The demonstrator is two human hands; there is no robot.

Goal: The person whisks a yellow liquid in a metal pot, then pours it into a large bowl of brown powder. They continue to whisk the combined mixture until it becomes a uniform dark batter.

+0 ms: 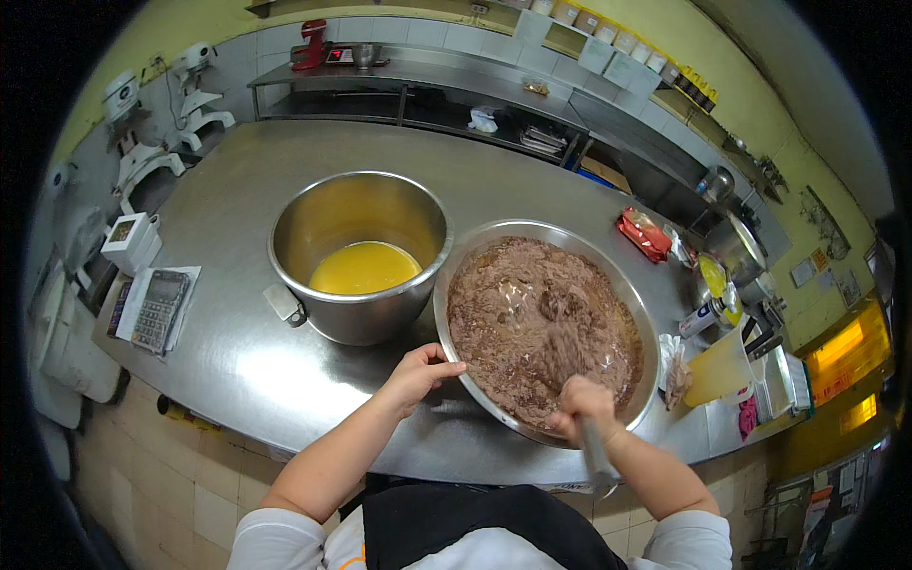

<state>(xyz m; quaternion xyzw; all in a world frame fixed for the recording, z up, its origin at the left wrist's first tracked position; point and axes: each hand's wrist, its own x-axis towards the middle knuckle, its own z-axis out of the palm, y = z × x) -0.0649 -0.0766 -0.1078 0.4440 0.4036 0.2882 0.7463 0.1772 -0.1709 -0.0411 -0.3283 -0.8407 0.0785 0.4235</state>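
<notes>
A wide metal bowl (445,313) holds a brown, wet, lumpy mixture (527,306) with glossy liquid patches. My left hand (422,374) pinches the bowl's rim at its near left side, thumb on top. My right hand (588,410) grips the metal handle of a whisk (597,456) over the near right rim; the whisk's wires are blurred and dip into the mixture. Left of the bowl, near its rim, stands a deep steel mixing bowl (363,313) with yellow liquid (365,268) at its bottom.
On the steel table (299,377), a calculator (162,308) and a white device (132,242) lie left. To the right are a red packet (643,234), a spray can (702,318), a plastic pitcher (716,367) and metal trays (780,385). A steel counter (442,78) runs behind.
</notes>
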